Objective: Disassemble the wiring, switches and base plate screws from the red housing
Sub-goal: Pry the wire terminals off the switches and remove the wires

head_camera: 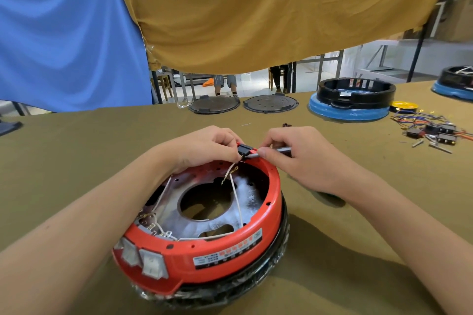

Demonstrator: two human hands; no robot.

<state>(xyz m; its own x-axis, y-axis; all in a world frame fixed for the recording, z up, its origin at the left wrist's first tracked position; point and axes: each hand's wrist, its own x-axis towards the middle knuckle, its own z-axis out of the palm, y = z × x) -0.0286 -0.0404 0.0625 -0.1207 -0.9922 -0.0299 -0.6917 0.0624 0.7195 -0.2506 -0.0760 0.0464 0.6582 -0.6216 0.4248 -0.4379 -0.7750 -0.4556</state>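
**Switch removal at the far rim of the housing**

The red housing (225,245) sits upside down on the counter (76,151), close to the person, with its open underside facing up. This exposes the metal plate (230,215) and the white wires (236,194) for access from above.

The left hand (204,147) pinches a black switch (243,149) at the far rim, fingers curled tight on it, to steady the part. The right hand (302,156) grips a grey tool (281,149), thumb and fingers clamped on the shaft, with its tip against the switch. The tool is probably a screwdriver used to pry or release a clip; the tip is hidden, so this cannot be confirmed.

Two white switches (143,258) are seated in the near wall, and wiring terminals (153,227) sit just behind them inside the rim.

Clearance: the counter around the housing is bare on the left and near sides. Removed parts (432,133) lie well apart at the right, beside a blue-and-black housing (350,102). The raised rim limits tool angle, so approach from above or outside.
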